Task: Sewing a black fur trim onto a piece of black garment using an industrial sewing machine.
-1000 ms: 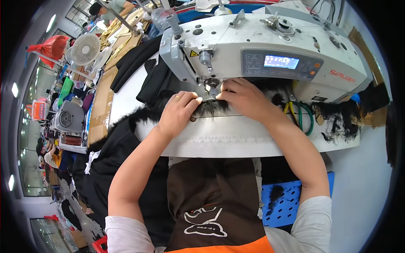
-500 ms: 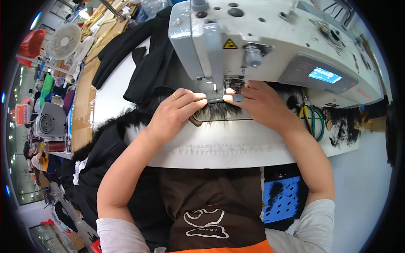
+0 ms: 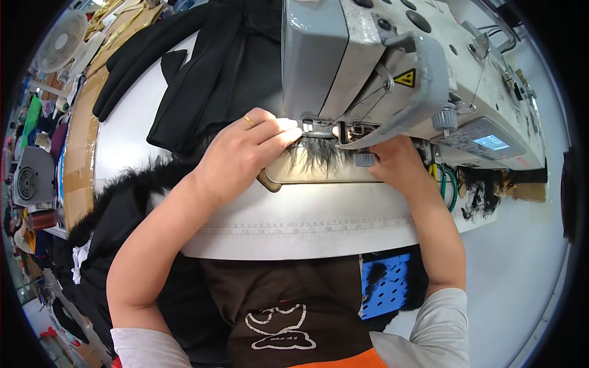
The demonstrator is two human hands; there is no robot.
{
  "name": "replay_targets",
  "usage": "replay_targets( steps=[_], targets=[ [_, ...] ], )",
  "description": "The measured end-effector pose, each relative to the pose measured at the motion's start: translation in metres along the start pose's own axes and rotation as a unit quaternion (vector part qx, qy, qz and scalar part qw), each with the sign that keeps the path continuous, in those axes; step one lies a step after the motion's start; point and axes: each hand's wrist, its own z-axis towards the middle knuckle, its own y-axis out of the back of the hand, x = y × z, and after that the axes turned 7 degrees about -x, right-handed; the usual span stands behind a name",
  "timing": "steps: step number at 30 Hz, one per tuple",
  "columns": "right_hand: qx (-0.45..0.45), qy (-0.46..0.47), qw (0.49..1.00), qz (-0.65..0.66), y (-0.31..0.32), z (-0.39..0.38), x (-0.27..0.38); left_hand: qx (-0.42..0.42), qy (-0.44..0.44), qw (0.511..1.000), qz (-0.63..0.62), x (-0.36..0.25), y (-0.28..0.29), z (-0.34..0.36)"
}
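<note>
Black fur-trimmed fabric [image 3: 319,150] lies under the needle area of a white sewing machine [image 3: 362,61], its fur fringe hanging toward me. My left hand [image 3: 242,150], with a gold ring, has its fingers pressed together on the fabric's edge just left of the presser foot [image 3: 319,127]. On the other side, my right hand [image 3: 399,161] is closed at the same edge. The machine head and a grey knob [image 3: 365,160] hide most of its fingers; one fingertip shows in the lamplight by the foot. Larger black cloth [image 3: 211,80] spreads behind my left hand.
A ruler scale [image 3: 300,231] runs along the white table's near edge. Green-handled scissors [image 3: 451,187] and loose black fur [image 3: 481,190] lie at the right. A cardboard-covered table [image 3: 86,141] stands left. Below the table is a blue perforated pedal [image 3: 385,285].
My view has shifted and turned, so the machine head looms larger and covers more of my right hand. Both hands stay at the fabric edge beside the foot.
</note>
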Motion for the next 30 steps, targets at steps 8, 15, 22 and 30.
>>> replay_targets(
  steps=[8, 15, 22, 30],
  targets=[
    [-0.027, -0.028, 0.999, -0.032, -0.001, -0.006, -0.006, -0.009, 0.008, 1.000, 0.007, 0.000, -0.002, 0.005],
    [-0.031, -0.093, 0.995, -0.031, -0.001, -0.006, -0.003, -0.014, 0.016, 1.000, 0.017, -0.003, -0.006, 0.006],
    [-0.027, -0.129, 0.990, -0.045, -0.006, -0.009, -0.009, -0.015, -0.012, 0.998, 0.055, -0.002, -0.012, 0.007],
    [-0.017, -0.109, 0.991, -0.078, -0.010, -0.010, -0.016, -0.009, -0.003, 0.998, 0.064, -0.005, -0.011, 0.005]
  ],
)
